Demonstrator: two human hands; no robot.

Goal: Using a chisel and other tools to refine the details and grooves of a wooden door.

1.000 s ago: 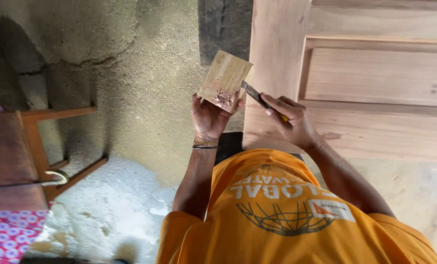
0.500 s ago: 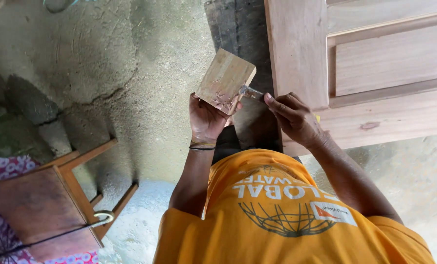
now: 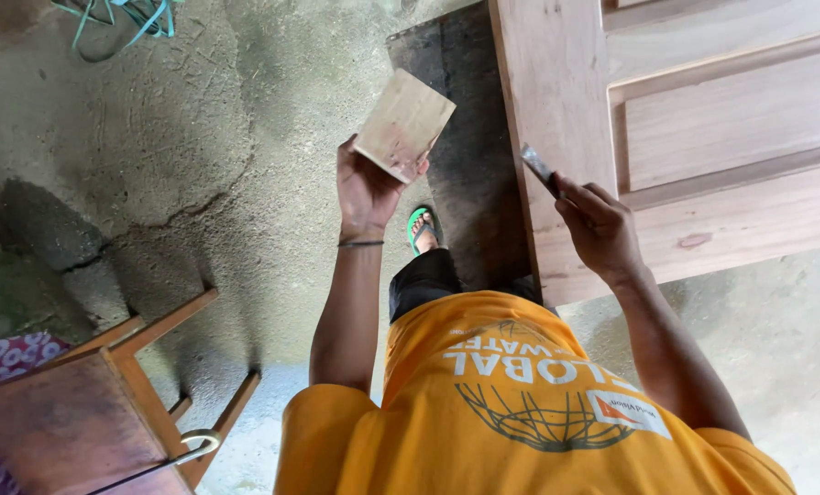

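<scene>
My left hand (image 3: 364,188) holds up a small square wooden board (image 3: 403,125), tilted, with a smear of filler on its face. My right hand (image 3: 598,225) grips a narrow metal putty knife (image 3: 540,169), its blade pointing up and left. The blade is apart from the board and lies over the stile of a bare wooden panelled door (image 3: 703,128) that lies flat on the right. I wear an orange shirt and dark shorts, and one foot in a green sandal (image 3: 421,229) shows below the board.
A wooden stool (image 3: 107,403) with a metal hook stands at the lower left beside patterned red cloth (image 3: 6,353). Teal cord (image 3: 121,16) lies at the top left. The floor is rough cracked concrete with pale dust near the bottom.
The knife has come off the board and my right hand has swung right toward the door. My left hand lifted the board higher. The view has shifted, showing more of the door and stool.
</scene>
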